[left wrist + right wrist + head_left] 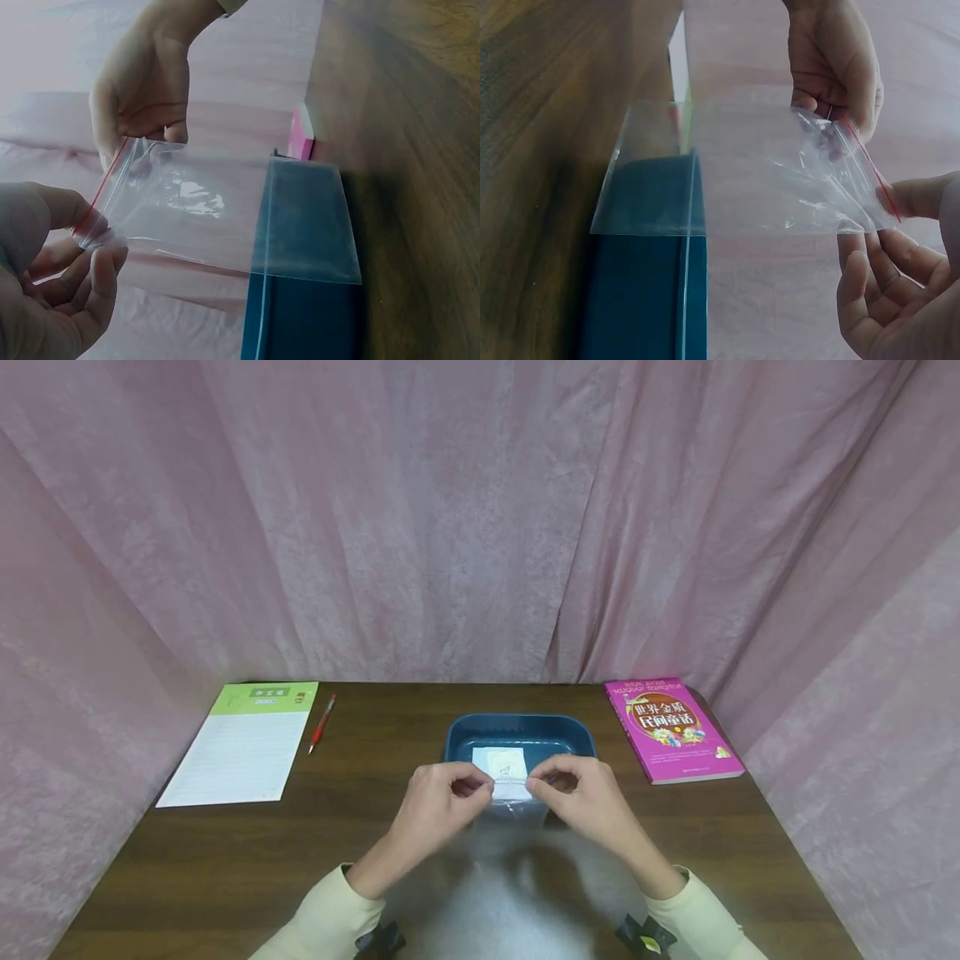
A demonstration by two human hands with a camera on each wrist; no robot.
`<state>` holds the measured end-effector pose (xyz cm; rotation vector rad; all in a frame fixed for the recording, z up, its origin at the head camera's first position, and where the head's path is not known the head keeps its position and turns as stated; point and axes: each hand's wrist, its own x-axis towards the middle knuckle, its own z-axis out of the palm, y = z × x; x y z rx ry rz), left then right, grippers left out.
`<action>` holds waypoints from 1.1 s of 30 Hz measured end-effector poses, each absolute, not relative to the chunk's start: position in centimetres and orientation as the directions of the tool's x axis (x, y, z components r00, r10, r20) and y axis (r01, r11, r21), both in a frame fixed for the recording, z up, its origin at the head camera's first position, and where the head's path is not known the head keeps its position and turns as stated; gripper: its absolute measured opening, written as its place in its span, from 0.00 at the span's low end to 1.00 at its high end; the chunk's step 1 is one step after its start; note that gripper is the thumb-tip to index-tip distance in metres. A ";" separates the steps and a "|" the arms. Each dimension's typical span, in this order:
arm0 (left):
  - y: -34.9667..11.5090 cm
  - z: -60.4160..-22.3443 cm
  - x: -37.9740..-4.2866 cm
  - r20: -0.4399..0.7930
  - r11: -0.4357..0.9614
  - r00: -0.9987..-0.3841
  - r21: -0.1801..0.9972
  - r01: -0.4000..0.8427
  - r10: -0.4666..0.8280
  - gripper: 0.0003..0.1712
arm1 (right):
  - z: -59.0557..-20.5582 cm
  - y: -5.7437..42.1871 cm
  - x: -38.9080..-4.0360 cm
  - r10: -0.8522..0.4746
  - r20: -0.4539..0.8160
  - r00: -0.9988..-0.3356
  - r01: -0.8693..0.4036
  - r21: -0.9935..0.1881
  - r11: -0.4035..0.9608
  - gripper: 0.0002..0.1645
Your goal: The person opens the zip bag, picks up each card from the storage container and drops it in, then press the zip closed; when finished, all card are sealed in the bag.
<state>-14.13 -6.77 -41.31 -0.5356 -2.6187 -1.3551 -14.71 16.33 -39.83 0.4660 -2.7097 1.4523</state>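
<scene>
A clear zip-lock bag [202, 199] with a red line along its top edge hangs between my two hands. My left hand [442, 802] pinches one top corner between thumb and fingers. At the opposite top corner, my right hand [588, 802] pinches the bag the same way. In both wrist views the bag looks flat, with nothing visible inside it. Its lower part hangs in front of a blue bin [555, 731]. In the head view, a white paper-like piece [498, 760] with a faint drawing shows within the bin, just beyond my fingertips; the bag's edge partly covers it.
A lined notepad [240, 752] with a green header lies at the left of the brown table [345, 835]. Beside it is a red pen [322, 724]. On the right lies a magenta book [675, 752]. Pink curtains [450, 527] hang behind and along both sides.
</scene>
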 end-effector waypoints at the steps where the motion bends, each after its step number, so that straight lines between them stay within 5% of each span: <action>1: -6.8 -41.3 -14.2 0.290 0.529 -0.926 0.760 0.377 0.243 0.03 | -39.7 16.4 -14.7 -0.255 0.162 -0.953 -0.275 -0.815 0.510 0.03; 17: -7.9 -40.8 -14.6 0.250 0.542 -0.948 0.779 0.316 0.194 0.03 | -39.8 18.4 -19.4 -0.285 0.141 -0.948 -0.258 -0.867 0.426 0.13; 33: -8.3 -41.0 -14.5 0.227 0.547 -0.953 0.781 0.301 0.201 0.03 | -46.1 18.1 -25.5 -0.373 0.100 -0.922 -0.313 -0.760 0.570 0.19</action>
